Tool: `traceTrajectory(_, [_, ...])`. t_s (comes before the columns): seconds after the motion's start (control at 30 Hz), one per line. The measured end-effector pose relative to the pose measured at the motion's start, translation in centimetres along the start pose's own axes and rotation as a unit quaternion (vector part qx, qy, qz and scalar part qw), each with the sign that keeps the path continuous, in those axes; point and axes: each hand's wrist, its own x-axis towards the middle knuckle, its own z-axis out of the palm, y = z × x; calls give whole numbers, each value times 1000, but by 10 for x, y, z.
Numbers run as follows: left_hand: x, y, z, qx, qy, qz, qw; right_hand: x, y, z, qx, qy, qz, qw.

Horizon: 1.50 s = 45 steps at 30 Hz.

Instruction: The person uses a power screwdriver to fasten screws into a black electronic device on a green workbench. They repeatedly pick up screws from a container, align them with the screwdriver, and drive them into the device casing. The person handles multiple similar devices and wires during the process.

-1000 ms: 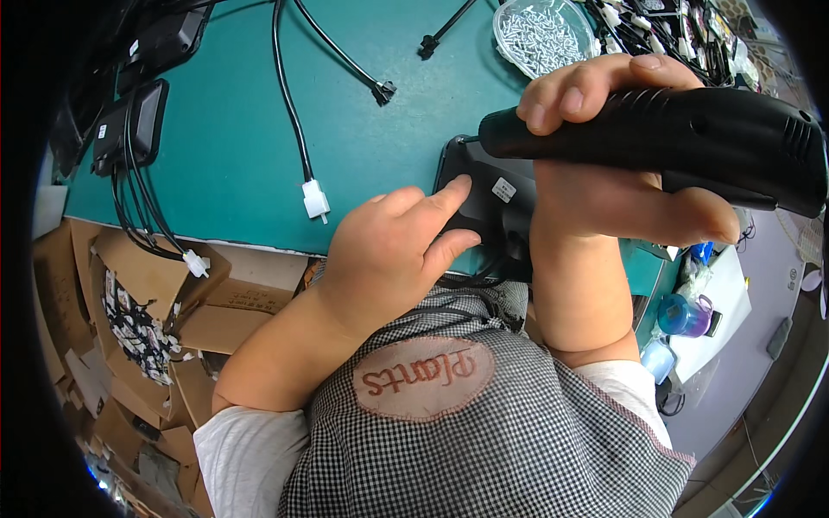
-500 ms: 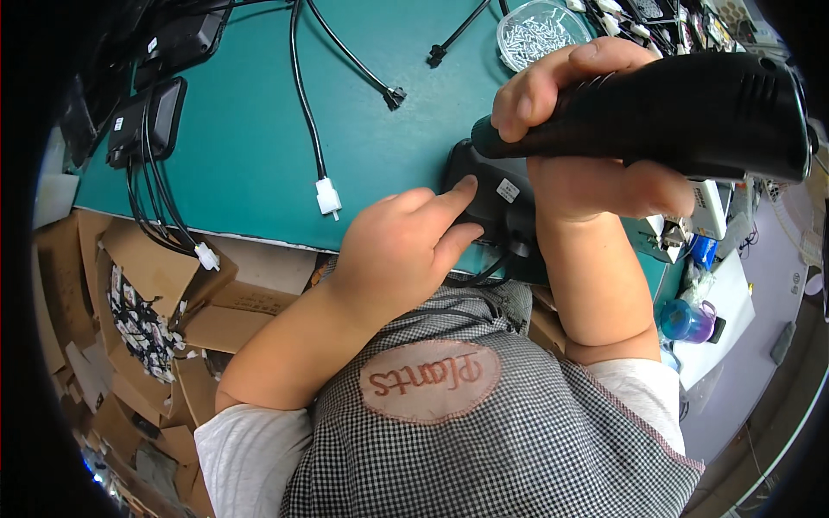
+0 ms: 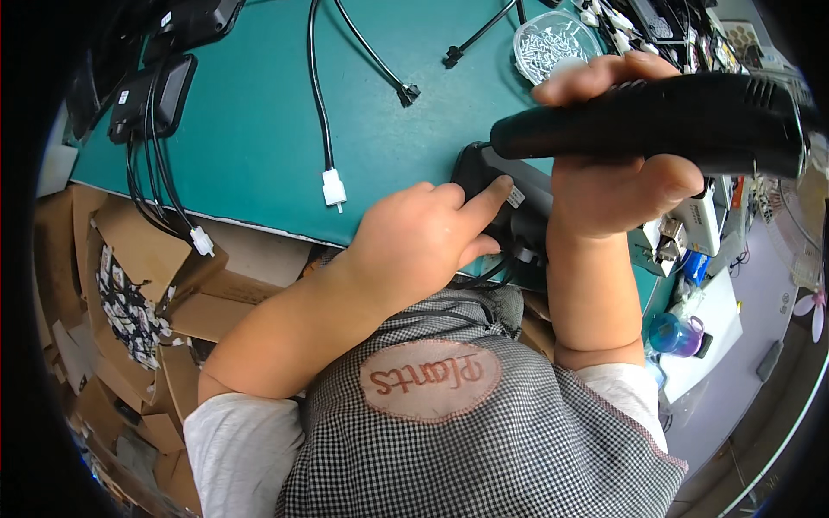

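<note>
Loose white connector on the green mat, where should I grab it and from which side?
Pinch the white connector across its flat sides, from above. It lies flat, its black cable running away up the mat, well left of the left hand.

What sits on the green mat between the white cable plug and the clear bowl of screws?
In the head view, only a black cable end lies between the white cable plug and the clear bowl of screws.

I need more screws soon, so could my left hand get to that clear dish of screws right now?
Probably yes. The left hand only rests a finger on the black device, and the green mat toward the dish of screws carries just thin cables; the right hand holding the black tool crowds that route.
</note>
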Motion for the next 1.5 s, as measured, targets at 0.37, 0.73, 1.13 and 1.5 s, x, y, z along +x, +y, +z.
traceTrajectory(0.37, [11,7,9,38,8,43,998,-6,-16,1,-42,-87,-107,990])
traceTrajectory(0.73, [6,8,19,63,22,116,991,-15,-22,7,-18,-44,-83,995])
traceTrajectory(1.13, [5,10,18,64,10,123,990,-16,-18,1,-3,-46,-101,994])
traceTrajectory(1.5, [5,10,17,61,2,116,991,-15,-20,0,-47,-54,-114,991])
